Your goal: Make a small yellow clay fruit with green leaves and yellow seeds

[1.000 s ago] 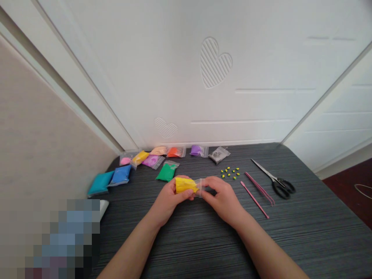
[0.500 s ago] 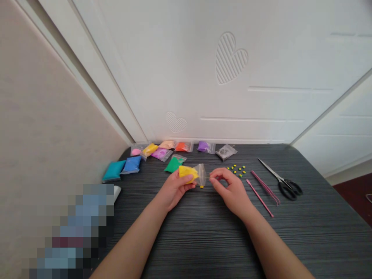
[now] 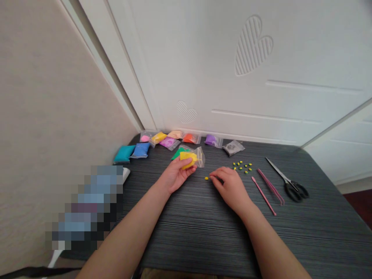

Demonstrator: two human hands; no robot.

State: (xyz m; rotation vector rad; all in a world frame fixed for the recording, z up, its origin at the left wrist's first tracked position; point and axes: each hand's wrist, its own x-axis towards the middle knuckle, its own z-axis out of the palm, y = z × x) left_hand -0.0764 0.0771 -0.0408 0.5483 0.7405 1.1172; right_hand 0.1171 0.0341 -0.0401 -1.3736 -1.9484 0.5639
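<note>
My left hand (image 3: 178, 170) is closed around a clear zip bag of yellow modelling clay (image 3: 188, 158), thumb on top, its mouth pointing right. Behind it, a bag of green clay (image 3: 178, 152) is partly covered. My right hand (image 3: 228, 184) rests low over the table with thumb and index finger pinched together; whatever they hold is too small to make out. Just left of those fingertips a small yellow clay piece (image 3: 206, 178) lies on the dark table. Several tiny yellow-and-green pieces (image 3: 240, 168) are scattered to the right of my right hand.
Bags of teal (image 3: 124, 154), blue (image 3: 141, 150), orange (image 3: 189, 138), purple (image 3: 211, 140) and grey clay (image 3: 233, 147) line the back, among others. On the right lie a pink stick tool (image 3: 263, 195), pink tweezers (image 3: 271, 186) and black-handled scissors (image 3: 293, 190). A white panel rises behind.
The thin yellow strand between the bag and my right fingers no longer shows. My left hand with the bag has moved up and away from the small yellow piece. The camera view has shifted.
</note>
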